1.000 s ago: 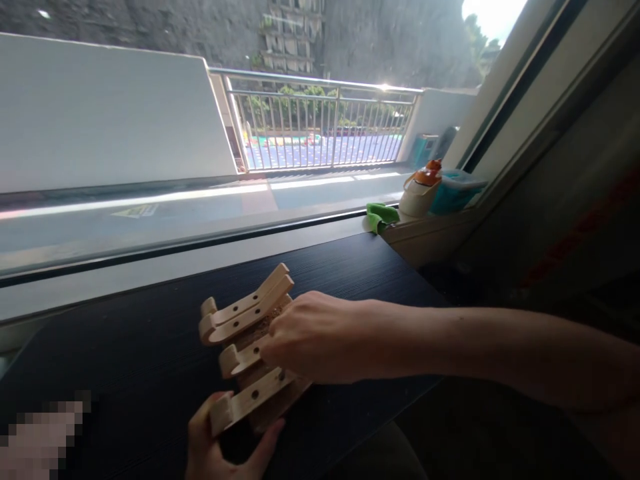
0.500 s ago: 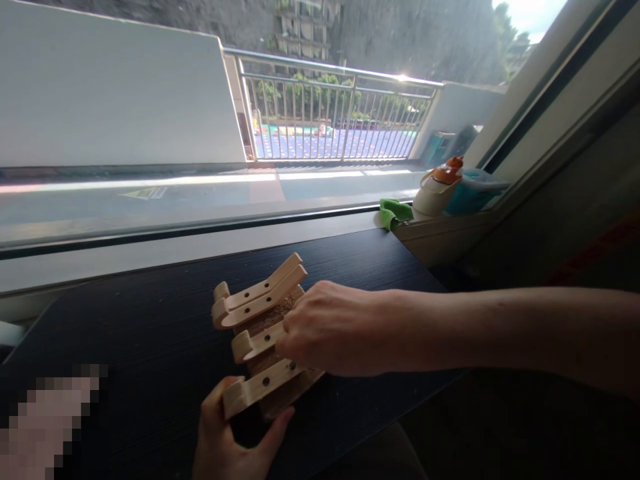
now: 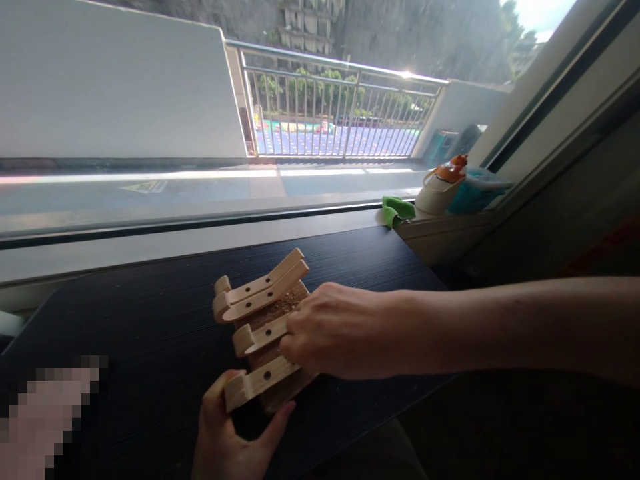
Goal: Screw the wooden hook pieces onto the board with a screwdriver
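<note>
A brown wooden block (image 3: 281, 310) lies tilted on the dark table, with pale wooden hook-shaped pieces across it. Two of these pieces (image 3: 260, 293) lie side by side at the far end, each with dark round spots that look like screws or holes. Another hook-shaped piece (image 3: 253, 339) crosses the middle, and one more (image 3: 260, 381) sits at the near end. My left hand (image 3: 233, 427) grips the near corner, fingers behind the hooked end and thumb against the block. My right hand (image 3: 320, 330) is closed over the block's right side; its fingertips and whatever they pinch are hidden.
The dark table (image 3: 140, 320) runs up to a window sill (image 3: 150, 247). A green cloth (image 3: 397, 211) lies at its far right corner, beside a pale bottle with an orange top (image 3: 440, 187) and a teal container (image 3: 477, 191). Beyond the glass stands a metal railing (image 3: 345, 107).
My right hand has shifted slightly on the block, still closed. My left hand keeps its grip, and the wooden pieces stay in about the same place. The view has moved a little.
</note>
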Demonstrator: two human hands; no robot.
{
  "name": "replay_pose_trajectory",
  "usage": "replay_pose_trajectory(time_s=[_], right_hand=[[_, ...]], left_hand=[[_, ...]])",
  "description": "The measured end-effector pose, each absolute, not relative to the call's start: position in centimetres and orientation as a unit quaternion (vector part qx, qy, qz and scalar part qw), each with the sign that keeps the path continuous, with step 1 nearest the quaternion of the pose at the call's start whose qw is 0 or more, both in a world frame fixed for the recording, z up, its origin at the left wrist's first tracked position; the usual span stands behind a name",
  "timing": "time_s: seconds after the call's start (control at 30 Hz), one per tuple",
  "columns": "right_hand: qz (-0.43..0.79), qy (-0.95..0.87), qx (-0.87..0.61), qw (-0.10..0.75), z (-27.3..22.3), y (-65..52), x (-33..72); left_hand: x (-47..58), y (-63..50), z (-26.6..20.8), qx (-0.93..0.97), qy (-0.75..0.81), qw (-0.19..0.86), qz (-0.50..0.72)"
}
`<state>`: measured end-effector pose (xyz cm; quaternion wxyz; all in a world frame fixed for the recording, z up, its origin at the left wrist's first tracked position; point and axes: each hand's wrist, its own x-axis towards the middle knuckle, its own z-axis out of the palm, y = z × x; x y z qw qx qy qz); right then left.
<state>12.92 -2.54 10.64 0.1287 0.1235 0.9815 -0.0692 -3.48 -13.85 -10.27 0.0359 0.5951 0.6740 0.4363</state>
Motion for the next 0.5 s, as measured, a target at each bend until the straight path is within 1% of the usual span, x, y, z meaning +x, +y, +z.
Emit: replay_pose_trajectory(time_s=[0.1,0.17,0.23,0.4,0.5], right_hand=[[-0.093,0.962,0.193,0.172,10.2,-2.1,12.3],[-0.097,0.947,0.25,0.178,10.2,-1.8,12.1],[-0.083,0.943,0.263,0.184,10.4,-1.6,12.2],[-0.048,0.976,0.138,0.164,11.2,-2.1,13.0],[-0.053,0.981,0.105,0.151,10.9,-2.2,13.0]], left_hand=[[-3.5,-13.8,-10.3,0.597,0.674,0.021,0.435],[-3.6,-13.8,-10.3,0.601,0.674,0.019,0.43],[-3.6,-13.9,-10.2,0.604,0.675,0.029,0.423],[-3.5,-14.0,-10.3,0.587,0.687,0.035,0.427],[-3.5,-13.9,-10.4,0.596,0.677,0.022,0.431]])
